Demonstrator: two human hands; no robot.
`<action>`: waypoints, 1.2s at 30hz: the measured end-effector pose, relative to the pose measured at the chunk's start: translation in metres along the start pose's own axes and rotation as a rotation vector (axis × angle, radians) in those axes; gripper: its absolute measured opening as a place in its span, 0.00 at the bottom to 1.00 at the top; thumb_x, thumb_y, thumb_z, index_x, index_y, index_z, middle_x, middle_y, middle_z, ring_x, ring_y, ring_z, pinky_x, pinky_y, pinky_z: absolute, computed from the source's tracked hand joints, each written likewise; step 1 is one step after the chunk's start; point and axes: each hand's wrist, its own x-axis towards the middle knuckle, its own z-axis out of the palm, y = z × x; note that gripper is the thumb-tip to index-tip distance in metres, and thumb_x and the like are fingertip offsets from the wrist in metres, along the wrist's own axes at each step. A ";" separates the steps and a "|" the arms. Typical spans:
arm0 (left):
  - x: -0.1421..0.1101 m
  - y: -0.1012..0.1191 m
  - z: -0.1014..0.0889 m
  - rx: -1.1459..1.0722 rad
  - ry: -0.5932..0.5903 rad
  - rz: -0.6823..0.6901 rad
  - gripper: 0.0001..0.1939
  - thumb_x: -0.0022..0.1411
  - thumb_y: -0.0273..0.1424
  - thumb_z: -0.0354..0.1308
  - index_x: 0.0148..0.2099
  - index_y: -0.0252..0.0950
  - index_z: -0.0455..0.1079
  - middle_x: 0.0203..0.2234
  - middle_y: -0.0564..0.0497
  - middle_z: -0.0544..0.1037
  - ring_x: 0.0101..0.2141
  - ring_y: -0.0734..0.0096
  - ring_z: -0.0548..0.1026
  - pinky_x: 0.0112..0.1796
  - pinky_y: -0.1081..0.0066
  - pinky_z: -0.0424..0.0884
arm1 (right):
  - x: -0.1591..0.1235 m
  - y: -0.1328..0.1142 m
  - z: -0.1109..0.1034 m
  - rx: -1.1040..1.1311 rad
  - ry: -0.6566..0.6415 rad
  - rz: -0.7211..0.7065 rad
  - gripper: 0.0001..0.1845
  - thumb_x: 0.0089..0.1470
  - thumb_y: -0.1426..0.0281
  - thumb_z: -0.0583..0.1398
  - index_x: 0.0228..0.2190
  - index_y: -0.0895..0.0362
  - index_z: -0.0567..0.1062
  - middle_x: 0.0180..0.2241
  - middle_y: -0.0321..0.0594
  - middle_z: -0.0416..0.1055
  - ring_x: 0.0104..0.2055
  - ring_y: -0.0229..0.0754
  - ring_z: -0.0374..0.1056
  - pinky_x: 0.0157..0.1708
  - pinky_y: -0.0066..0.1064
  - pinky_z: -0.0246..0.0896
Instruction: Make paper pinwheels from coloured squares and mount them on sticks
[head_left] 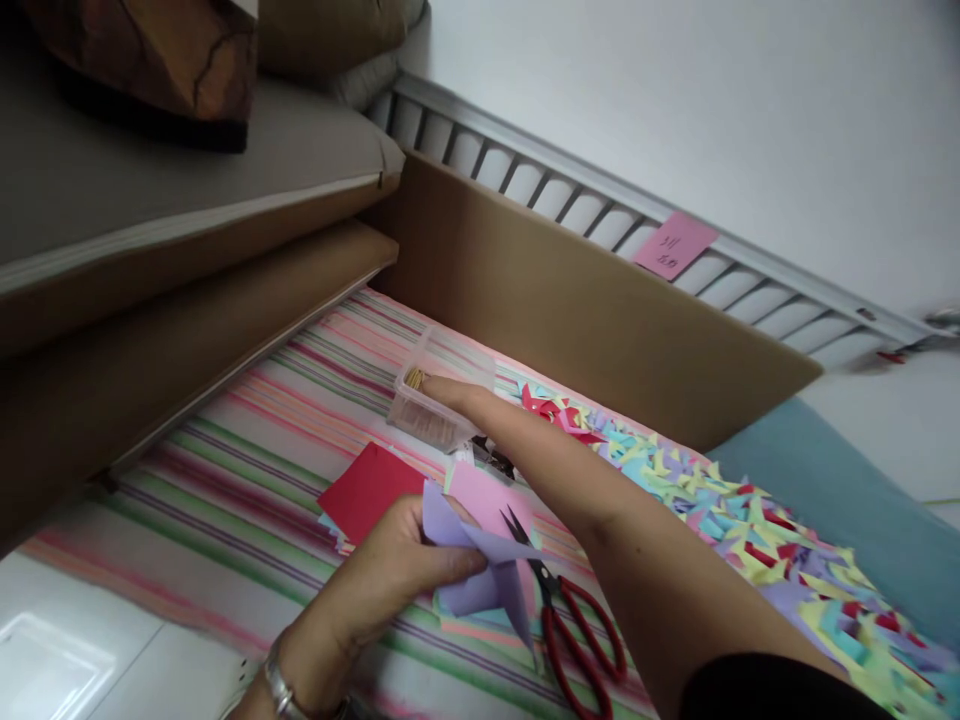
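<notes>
While my right hand (448,392) is down in the clear plastic box (429,422), my left hand (405,560) pinches the purple paper (448,520) between thumb and fingers, nearer to me. From the right hand, that paper lies back toward my body, well apart, with its flaps curling out to the right. The gold-coloured bits (415,377) are right at the right fingertips, but I cannot tell whether those fingers are apart or closed on any. The scissors (548,582) lie just right of the paper, long axis slanting, tips pointing away from me toward the box, handles toward me.

I count one box, one pair of scissors, one paper in my grip, one red sheet (371,490) topping a pile and one pink sheet (487,495) beside it. The cut-paper shapes (765,530) on the right are too many to count, as are the gold bits.
</notes>
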 end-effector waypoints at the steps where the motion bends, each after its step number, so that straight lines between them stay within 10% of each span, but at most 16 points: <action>1: 0.000 0.001 0.001 -0.014 -0.008 0.006 0.08 0.49 0.32 0.66 0.31 0.33 0.74 0.21 0.55 0.71 0.23 0.77 0.65 0.24 0.77 0.56 | 0.001 0.001 -0.002 -0.108 -0.070 -0.026 0.05 0.48 0.78 0.62 0.23 0.62 0.79 0.20 0.33 0.73 0.23 0.33 0.65 0.26 0.25 0.56; 6: 0.002 0.004 0.008 -0.065 -0.025 0.037 0.07 0.47 0.30 0.66 0.30 0.32 0.74 0.21 0.55 0.71 0.23 0.77 0.65 0.26 0.77 0.59 | 0.015 0.002 -0.023 -0.441 -0.153 -0.130 0.06 0.44 0.79 0.63 0.25 0.58 0.80 0.26 0.34 0.75 0.30 0.36 0.68 0.31 0.24 0.57; 11: 0.005 0.000 0.012 -0.013 -0.019 0.001 0.07 0.47 0.31 0.66 0.30 0.33 0.74 0.20 0.55 0.71 0.22 0.77 0.65 0.26 0.76 0.60 | 0.006 -0.025 -0.067 -0.569 0.103 -0.198 0.07 0.49 0.78 0.59 0.29 0.61 0.78 0.37 0.46 0.72 0.41 0.43 0.65 0.42 0.32 0.55; 15: 0.009 -0.004 0.017 0.056 -0.012 0.005 0.08 0.47 0.31 0.66 0.30 0.32 0.73 0.21 0.54 0.73 0.23 0.75 0.68 0.26 0.76 0.61 | -0.060 -0.051 -0.084 -0.409 0.426 -0.238 0.06 0.52 0.77 0.56 0.29 0.59 0.73 0.33 0.42 0.71 0.37 0.41 0.65 0.41 0.33 0.56; 23: 0.025 -0.017 0.030 0.263 -0.045 0.007 0.07 0.48 0.31 0.65 0.29 0.33 0.74 0.22 0.53 0.75 0.25 0.73 0.69 0.28 0.74 0.63 | -0.227 0.001 0.002 0.610 0.499 0.180 0.11 0.48 0.65 0.61 0.34 0.57 0.74 0.26 0.36 0.71 0.22 0.34 0.61 0.21 0.26 0.54; 36: 0.032 -0.042 0.046 0.770 0.024 0.270 0.03 0.56 0.31 0.61 0.31 0.38 0.75 0.30 0.49 0.78 0.36 0.64 0.75 0.47 0.63 0.67 | -0.267 0.027 0.009 0.876 0.422 0.158 0.07 0.45 0.67 0.63 0.30 0.57 0.78 0.27 0.35 0.72 0.26 0.33 0.63 0.25 0.24 0.57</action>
